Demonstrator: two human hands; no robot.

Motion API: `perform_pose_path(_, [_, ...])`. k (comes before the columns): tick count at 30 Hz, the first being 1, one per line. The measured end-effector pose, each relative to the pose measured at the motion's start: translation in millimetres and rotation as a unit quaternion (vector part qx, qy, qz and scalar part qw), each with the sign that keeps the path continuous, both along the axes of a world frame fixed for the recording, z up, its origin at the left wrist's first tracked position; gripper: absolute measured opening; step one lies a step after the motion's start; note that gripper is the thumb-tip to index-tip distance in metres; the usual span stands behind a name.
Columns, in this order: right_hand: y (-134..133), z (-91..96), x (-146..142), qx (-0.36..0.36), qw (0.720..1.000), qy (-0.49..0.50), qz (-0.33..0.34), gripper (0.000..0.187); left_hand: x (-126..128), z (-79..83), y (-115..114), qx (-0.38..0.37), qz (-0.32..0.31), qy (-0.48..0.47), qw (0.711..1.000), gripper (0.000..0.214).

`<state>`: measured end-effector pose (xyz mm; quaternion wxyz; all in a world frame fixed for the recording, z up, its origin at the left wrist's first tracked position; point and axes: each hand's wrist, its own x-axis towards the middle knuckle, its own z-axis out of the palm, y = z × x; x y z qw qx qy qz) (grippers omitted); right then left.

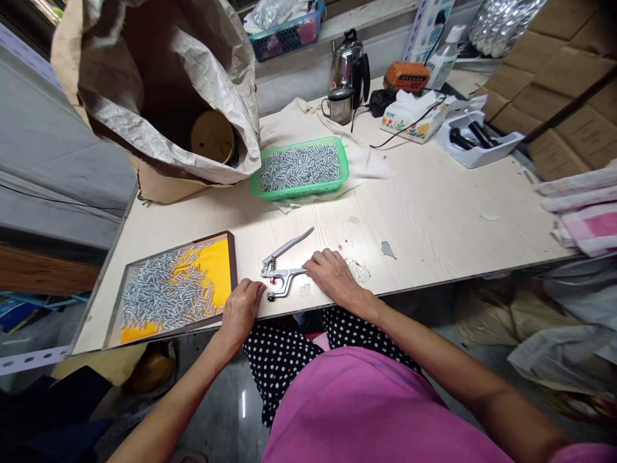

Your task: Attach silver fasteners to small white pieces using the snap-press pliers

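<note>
Silver pliers [282, 267] lie on the pale wooden table [434, 206] near its front edge, handles pointing away to the right. My right hand [332, 275] rests palm down over the lower handle, fingers curled on it. My left hand [241, 308] sits at the table edge just left of the pliers' jaws, fingers bent, fingertips close to the head; whether it holds a small part is hidden. A dark-framed tray [230, 257] with a yellow lining holds several small silver metal pieces [161, 296] to the left.
A green basket [301, 168] full of the same metal pieces stands behind. A large open paper sack [164, 90] sits at the back left. Kettle [349, 67], tissue box [409, 119], white tray [479, 145] and folded cloths [585, 212] are at the back and right.
</note>
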<state>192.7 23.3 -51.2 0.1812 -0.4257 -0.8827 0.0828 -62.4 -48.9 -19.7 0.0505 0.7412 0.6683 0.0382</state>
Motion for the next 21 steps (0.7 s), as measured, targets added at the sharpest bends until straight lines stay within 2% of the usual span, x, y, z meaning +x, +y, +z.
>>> perform_pose_path(4, [7, 2.1, 15, 0.006, 1.0, -0.023, -0.002, 0.016, 4, 7.2, -3, -0.032, 0.006, -0.025, 0.999, 0.027])
perform_pose_path(7, [11, 5.0, 26, 0.031, 0.998, -0.047, 0.018, 0.018, 11, 13.2, 2, -0.047, 0.071, -0.138, 0.987, 0.022])
perform_pose_path(9, [12, 6.7, 31, 0.057, 0.996, -0.06, 0.03, 0.02, 20, 15.7, 8, -0.093, 0.163, -0.266, 0.946, 0.026])
perform_pose_path(11, [9, 7.8, 34, 0.075, 0.994, -0.065, 0.034, 0.023, 31, 17.0, 13, -0.146, 0.248, -0.395, 0.872, 0.041])
perform_pose_path(13, [7, 8.5, 36, 0.079, 0.994, -0.062, 0.034, 0.026, 43, 17.8, 17, -0.174, 0.29, -0.483, 0.808, 0.053])
perform_pose_path(14, [5, 8.8, 36, 0.077, 0.995, -0.061, 0.034, 0.027, 49, 18.2, 18, -0.179, 0.297, -0.507, 0.789, 0.056])
perform_pose_path(17, [4, 9.8, 37, 0.075, 0.994, -0.065, 0.035, 0.028, 60, 19.8, 19, -0.195, 0.308, -0.521, 0.772, 0.058])
perform_pose_path(21, [6, 11.0, 36, 0.059, 0.996, -0.064, 0.036, 0.03, 62, 21.2, 18, -0.206, 0.315, -0.503, 0.778, 0.057])
